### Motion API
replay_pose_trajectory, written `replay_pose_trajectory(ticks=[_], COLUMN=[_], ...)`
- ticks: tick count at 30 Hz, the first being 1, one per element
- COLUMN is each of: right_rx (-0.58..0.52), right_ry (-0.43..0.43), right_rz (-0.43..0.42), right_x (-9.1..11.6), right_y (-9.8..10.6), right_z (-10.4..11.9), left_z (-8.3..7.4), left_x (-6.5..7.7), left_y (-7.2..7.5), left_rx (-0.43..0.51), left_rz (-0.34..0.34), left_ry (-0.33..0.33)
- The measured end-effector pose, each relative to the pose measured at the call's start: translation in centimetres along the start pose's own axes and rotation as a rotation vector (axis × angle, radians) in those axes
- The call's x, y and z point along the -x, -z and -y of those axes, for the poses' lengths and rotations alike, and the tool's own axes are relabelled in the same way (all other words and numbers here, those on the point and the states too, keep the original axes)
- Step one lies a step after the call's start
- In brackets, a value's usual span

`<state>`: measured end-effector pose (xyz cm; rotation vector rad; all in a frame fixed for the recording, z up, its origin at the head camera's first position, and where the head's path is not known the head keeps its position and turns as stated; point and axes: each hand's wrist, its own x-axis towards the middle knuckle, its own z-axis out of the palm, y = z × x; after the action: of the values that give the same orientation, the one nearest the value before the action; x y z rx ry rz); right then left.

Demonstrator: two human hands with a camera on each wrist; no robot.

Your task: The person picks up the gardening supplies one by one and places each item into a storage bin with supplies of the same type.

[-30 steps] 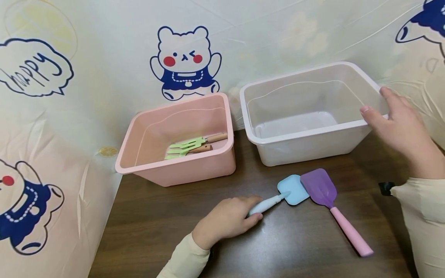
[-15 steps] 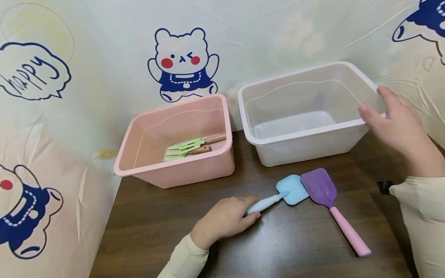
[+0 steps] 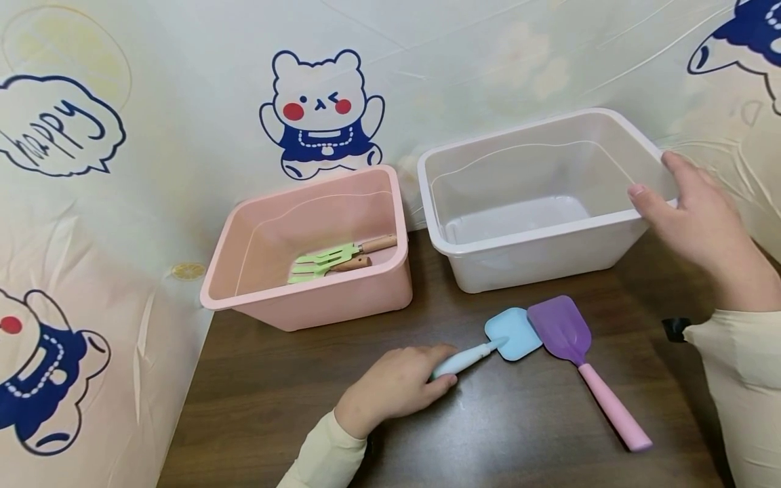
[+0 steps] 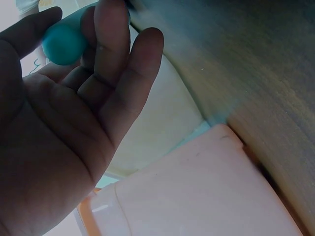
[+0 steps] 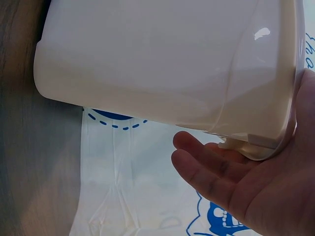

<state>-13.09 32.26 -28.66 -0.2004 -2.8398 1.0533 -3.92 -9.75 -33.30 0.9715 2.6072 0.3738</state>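
Note:
My left hand (image 3: 396,383) pinches the pale blue handle of a small spatula (image 3: 514,333) with a light blue square head, lying on the table. In the left wrist view the rounded handle end (image 4: 64,44) sits between thumb and fingers, the outer fingers loosely bent. The spatula's head meets the purple head of another spatula (image 3: 560,327) with a pink handle. My right hand (image 3: 702,210) holds the right rim of a white bin (image 3: 549,237), thumb over the edge. The right wrist view shows its fingers (image 5: 202,172) beneath the rim, outside the bin wall.
A pink bin (image 3: 342,305) stands at the back left, with green slotted turners (image 3: 329,256) with wooden handles inside. A printed cloth (image 3: 488,54) hangs behind both bins. A small black object (image 3: 676,330) shows by my right sleeve.
The view has shifted slightly from one second ago. Both hands, the spatulas and the bins stay in place.

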Motion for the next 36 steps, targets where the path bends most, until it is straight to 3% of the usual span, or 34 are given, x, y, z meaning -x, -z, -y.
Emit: replay_pose_trajectory(ticks=[15, 22, 36], right_rx=[-0.002, -0.008, -0.004], right_ry=[0.002, -0.002, 0.001], right_rz=[-0.006, -0.005, -0.003], right_x=[0.0, 0.0, -0.1], right_y=[0.0, 0.0, -0.1], right_z=[0.0, -0.1, -0.1], left_z=[-0.1, -0.7, -0.2], left_x=[-0.2, -0.5, -0.5], left_y=[-0.7, -2.1, -1.4], left_rx=[-0.001, -0.093, -0.041], left_rz=[0.003, -0.001, -0.018], left_ry=[-0.002, -0.037, -0.02])
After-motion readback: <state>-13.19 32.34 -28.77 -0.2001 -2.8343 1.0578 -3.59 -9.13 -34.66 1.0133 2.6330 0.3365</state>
